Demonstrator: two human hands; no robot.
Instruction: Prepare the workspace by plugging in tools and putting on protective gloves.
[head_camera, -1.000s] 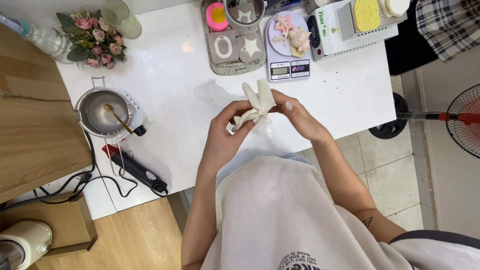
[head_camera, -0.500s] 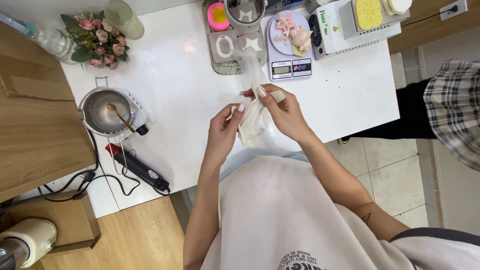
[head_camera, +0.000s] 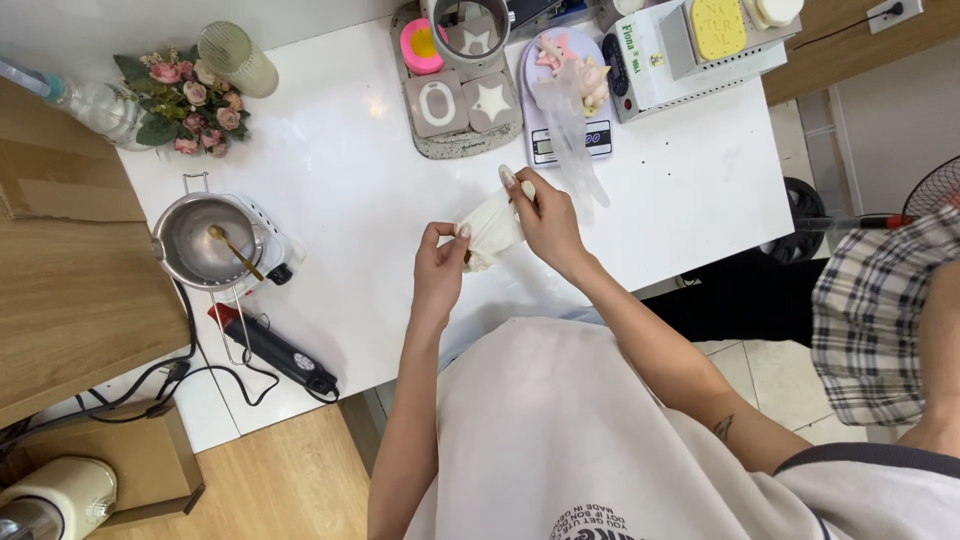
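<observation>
- While both hands are working above the white desk (head_camera: 340, 190), a crumpled cream glove (head_camera: 490, 228) is hanging between them, its long axis running from near-left to far-right.
- Left hand (head_camera: 440, 270) is pinching its near-left edge.
- Right hand (head_camera: 545, 220) is pinching the far-right end, equally close.

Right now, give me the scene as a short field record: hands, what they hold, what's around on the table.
left hand: pinches the lower edge of a cream-white soft piece
right hand: grips the upper end of the same piece
clear plastic film: rises from the right hand toward the scale
table: white
left side: metal pot with a spoon in it, on a small white heater
far left: pink flowers
far edge: tray with moulds, small scale
right edge: another person in a checked sleeve
</observation>
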